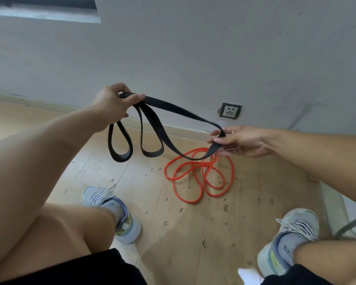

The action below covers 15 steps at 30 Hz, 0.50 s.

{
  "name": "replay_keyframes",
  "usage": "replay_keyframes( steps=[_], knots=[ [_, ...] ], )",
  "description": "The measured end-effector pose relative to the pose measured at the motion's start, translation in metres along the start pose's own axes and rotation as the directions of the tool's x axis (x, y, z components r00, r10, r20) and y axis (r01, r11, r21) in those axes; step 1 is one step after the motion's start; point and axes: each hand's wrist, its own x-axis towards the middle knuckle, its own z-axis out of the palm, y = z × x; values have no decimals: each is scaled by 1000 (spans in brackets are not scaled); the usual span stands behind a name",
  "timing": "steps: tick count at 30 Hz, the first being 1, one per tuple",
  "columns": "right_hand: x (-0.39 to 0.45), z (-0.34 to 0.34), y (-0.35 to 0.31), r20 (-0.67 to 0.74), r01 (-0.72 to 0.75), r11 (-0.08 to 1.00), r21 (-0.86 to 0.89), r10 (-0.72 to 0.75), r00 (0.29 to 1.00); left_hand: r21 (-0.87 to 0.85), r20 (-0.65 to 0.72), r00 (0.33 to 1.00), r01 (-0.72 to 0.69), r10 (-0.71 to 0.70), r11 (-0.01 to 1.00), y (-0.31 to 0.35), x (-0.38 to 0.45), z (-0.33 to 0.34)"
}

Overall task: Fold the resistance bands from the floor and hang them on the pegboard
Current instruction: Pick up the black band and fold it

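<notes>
From the head view, the left hand (pixel 111 104) has a closed grip on one end of the black band (pixel 152 128), with two loops hanging below it. The right hand (pixel 237 141) pinches the other end, lower and to the right. The orange band (pixel 195 173) lies tangled on the wooden floor (pixel 183 233), under the right hand, near the wall (pixel 193 48).

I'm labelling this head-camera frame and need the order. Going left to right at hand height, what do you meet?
Left hand gripping the black band's gathered end → black band's hanging loops → wall socket behind → right hand pinching the band's other end. The orange band lies lower, on the floor.
</notes>
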Motion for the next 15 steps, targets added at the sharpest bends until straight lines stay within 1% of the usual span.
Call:
replay_keyframes(
  steps=[2,7,11,13,15],
  knots=[
    [-8,-10,-11,115,15,999,-46,-10,993,-10,3,1000,9,-9,1000,-4,2,-5],
    [-20,-26,-24,340,-11,1000,7,7,940,19,33,999,12,-12,1000,-5,0,-7],
    [-23,-32,-27,383,-29,1000,9,23,924,52,13,999,34,-34,998,-3,-2,-6],
    [-25,-32,-28,373,-6,1000,-27,16,928,101,51,997,47,-52,994,-4,-4,-4],
    [-26,-31,-27,393,-8,999,-47,26,919,128,95,993,56,-68,990,-5,-7,-1]
  ],
)
